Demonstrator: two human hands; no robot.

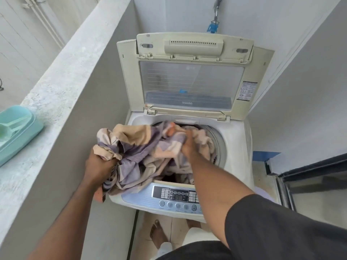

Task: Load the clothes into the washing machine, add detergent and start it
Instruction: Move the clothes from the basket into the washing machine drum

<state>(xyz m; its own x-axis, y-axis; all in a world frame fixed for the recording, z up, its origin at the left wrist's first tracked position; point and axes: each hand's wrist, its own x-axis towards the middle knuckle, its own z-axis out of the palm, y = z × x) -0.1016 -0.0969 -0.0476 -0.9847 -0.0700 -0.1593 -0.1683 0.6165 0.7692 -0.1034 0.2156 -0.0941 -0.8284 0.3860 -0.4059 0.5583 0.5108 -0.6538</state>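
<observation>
Both hands grip one large towel (142, 147), checked in purple, peach and cream, over an open top-loading washing machine (238, 147). Left hand (99, 164) has its fingers curled round a bunched end of the towel, just off the machine's left front corner. Right hand (188, 145) clutches another fold further in, above the round drum opening. Much of the towel hangs into the drum, while part of it drapes over the front left rim and touches the control panel (176, 196). Behind, the machine's lid (191, 79) stands raised, its clear window facing forward. Along the left runs a grey concrete ledge (62, 76), and on it sits a pale green plastic tub (16, 132) holding a matching scoop (7, 128). Bare feet (157, 233) show on the tiled floor below the panel.
</observation>
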